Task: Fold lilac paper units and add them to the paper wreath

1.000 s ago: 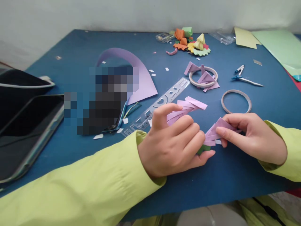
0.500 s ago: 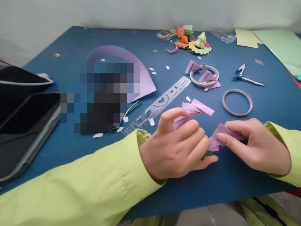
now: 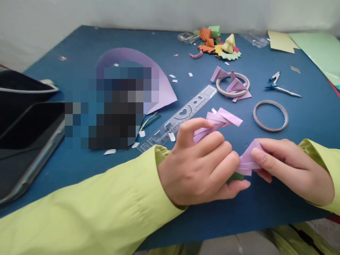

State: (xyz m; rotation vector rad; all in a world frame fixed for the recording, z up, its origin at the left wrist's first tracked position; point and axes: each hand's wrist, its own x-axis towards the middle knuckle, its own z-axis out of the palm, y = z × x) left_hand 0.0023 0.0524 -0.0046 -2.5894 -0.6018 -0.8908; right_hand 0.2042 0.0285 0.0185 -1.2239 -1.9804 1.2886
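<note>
Pleated lilac paper [image 3: 249,163], one: is curving at the near left of the bare tape roll [image 3: 271,129]. Left hand [image 3: 202,166]: is curling around it. Right hand [image 3: 292,166], nearer that roll: is pinching its right end.

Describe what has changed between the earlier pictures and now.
The left hand and right hand moved slightly rightward and down the picture, carrying the folded purple paper along. Nothing was visibly taken or let go. The clear ruler and nearer tape roll stayed in place, though the view shifted slightly.
</note>
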